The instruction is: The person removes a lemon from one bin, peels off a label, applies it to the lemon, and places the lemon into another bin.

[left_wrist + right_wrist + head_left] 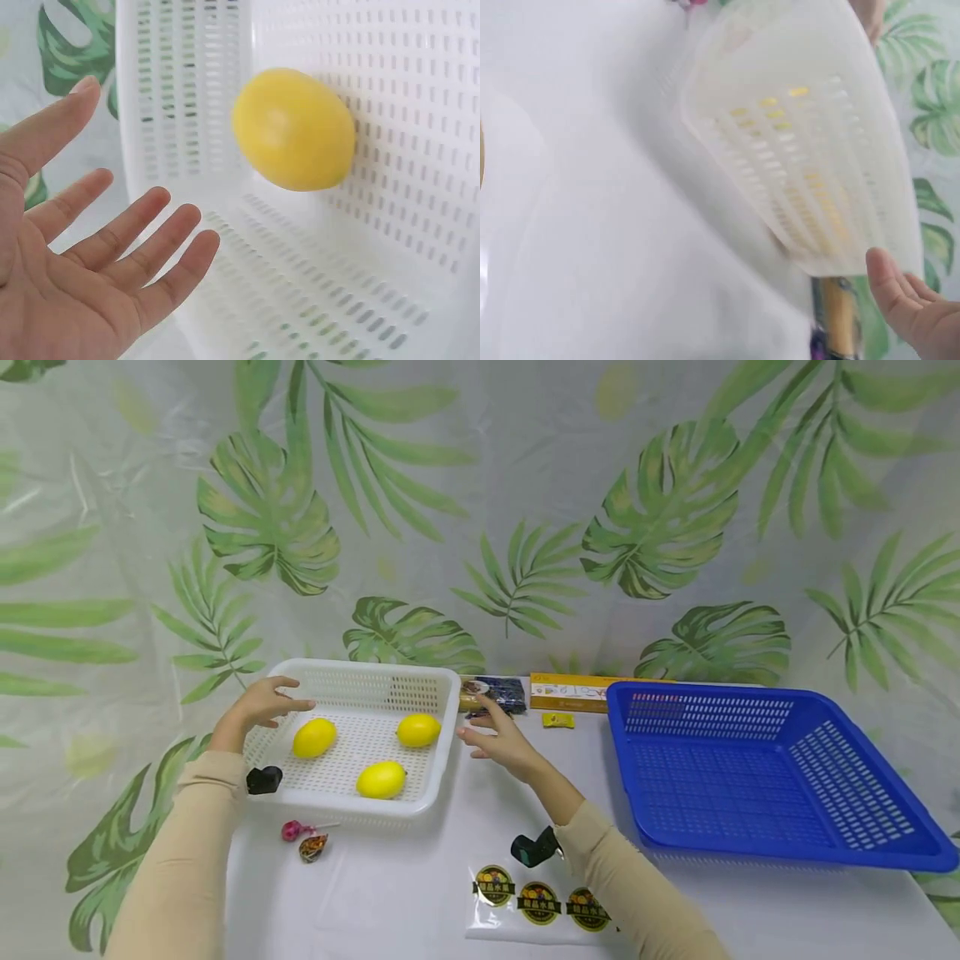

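Note:
A white perforated basket holds three yellow lemons, one at the left, one at the back right and one in front. My left hand hovers over the basket's left rim with fingers spread, and nothing is in it. In the left wrist view the left lemon lies beyond the fingertips. My right hand is just outside the basket's right rim, its fingers extended and holding nothing. The right wrist view shows the thumb and fingers at the basket's end corner.
A blue perforated basket stands at the right. Behind are a dark packet, an orange box and a small yellow packet. In front lie a pink lollipop, a wrapped candy and a sticker sheet.

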Motion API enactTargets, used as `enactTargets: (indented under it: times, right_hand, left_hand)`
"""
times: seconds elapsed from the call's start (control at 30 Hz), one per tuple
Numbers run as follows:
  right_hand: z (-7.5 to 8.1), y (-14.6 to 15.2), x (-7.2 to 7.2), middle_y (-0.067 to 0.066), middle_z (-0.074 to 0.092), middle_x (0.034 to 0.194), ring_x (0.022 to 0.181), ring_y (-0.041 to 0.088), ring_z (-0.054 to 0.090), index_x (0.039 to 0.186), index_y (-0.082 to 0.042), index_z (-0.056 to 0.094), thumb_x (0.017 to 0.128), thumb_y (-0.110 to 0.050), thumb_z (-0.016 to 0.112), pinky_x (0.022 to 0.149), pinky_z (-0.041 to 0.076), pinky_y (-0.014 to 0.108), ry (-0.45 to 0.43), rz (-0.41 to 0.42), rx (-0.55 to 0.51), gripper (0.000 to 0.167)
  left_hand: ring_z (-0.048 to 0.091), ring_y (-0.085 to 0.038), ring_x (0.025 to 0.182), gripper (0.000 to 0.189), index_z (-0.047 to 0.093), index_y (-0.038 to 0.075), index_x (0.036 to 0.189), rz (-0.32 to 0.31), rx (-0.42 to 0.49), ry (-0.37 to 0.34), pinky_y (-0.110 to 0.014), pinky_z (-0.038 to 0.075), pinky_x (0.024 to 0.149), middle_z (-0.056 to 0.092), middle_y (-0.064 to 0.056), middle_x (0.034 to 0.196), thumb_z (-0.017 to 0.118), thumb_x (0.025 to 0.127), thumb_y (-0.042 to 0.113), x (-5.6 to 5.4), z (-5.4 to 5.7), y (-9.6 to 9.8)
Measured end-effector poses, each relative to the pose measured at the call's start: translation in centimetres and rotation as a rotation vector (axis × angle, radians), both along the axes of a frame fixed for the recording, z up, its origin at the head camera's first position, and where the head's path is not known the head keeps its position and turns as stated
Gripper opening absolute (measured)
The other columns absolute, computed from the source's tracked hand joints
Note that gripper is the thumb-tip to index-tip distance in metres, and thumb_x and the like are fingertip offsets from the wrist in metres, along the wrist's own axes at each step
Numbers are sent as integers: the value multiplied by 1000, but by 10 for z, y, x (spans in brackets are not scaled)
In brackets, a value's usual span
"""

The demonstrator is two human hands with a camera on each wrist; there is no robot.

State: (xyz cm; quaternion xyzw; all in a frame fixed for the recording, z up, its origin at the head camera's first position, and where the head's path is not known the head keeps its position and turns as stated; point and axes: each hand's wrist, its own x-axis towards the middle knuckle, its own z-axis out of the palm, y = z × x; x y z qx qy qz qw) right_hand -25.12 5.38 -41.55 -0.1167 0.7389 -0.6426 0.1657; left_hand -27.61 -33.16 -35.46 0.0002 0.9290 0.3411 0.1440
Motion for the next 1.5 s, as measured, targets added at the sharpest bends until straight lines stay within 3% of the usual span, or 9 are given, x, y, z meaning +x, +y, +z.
enactTargets:
  times: [0.17, 0.4, 0.5, 0.77, 1.0, 1.17, 1.3, 1.5]
  right_hand:
    - [-13, -20, -4, 25, 32, 145, 117, 39, 53, 152, -16, 13, 89, -24, 65, 83, 52, 42, -21, 16, -50, 82]
    - [-23, -33, -2, 26, 29, 147, 119, 39, 51, 152, -18, 12, 87, -18, 67, 81, 53, 39, -32, 40, -50, 85]
    - [-19, -33, 2, 28, 27, 147, 118, 40, 51, 152, -16, 10, 87, -14, 66, 81, 53, 39, -34, 61, -63, 86]
    - [-31, -36, -1, 23, 32, 146, 110, 34, 58, 152, -23, 14, 85, -14, 68, 78, 54, 37, -51, 32, -112, 86]
    - [-36, -37, -1, 24, 31, 147, 108, 34, 59, 152, -23, 15, 87, -16, 67, 78, 54, 39, -44, 35, -123, 84]
    - [-39, -38, 0, 24, 32, 146, 106, 34, 60, 152, -22, 15, 87, -16, 67, 78, 54, 41, -35, 39, -134, 83]
    - [-38, -39, 1, 25, 32, 145, 107, 34, 60, 152, -22, 15, 87, -15, 67, 77, 54, 41, -33, 31, -142, 84]
    - [-36, -38, 0, 24, 32, 146, 108, 34, 59, 152, -23, 15, 87, -15, 67, 75, 55, 38, -27, 25, -137, 83]
  left_hand:
    - [33, -53, 125, 81, 16, -9, 145, 89, 87, -93, -54, 41, 95, 18, -38, 144, 62, 90, 30, -6, -11, 0]
    - [28, -55, 126, 82, 16, -9, 145, 140, 94, -133, -56, 40, 96, 17, -35, 146, 63, 89, 28, -11, -28, 1]
    - [28, -56, 126, 82, 16, -9, 145, 141, 86, -144, -55, 40, 95, 18, -36, 146, 63, 88, 27, -11, -31, 2]
    - [32, -54, 123, 79, 22, -7, 144, 149, 46, -188, -52, 44, 91, 21, -37, 143, 65, 87, 26, -15, -40, 5]
    - [39, -48, 116, 66, 32, -5, 141, 163, 57, -224, -51, 45, 88, 32, -34, 138, 63, 88, 17, -16, -50, 10]
    - [45, -42, 107, 63, 36, -7, 138, 160, 28, -240, -48, 50, 79, 40, -32, 131, 64, 86, 16, -18, -55, 14]
    - [46, -40, 103, 65, 35, -8, 137, 143, 14, -265, -46, 52, 73, 41, -32, 127, 67, 84, 14, -20, -57, 15]
    - [45, -41, 105, 65, 35, -7, 136, 103, -2, -237, -48, 52, 75, 39, -33, 128, 66, 83, 13, -25, -55, 17]
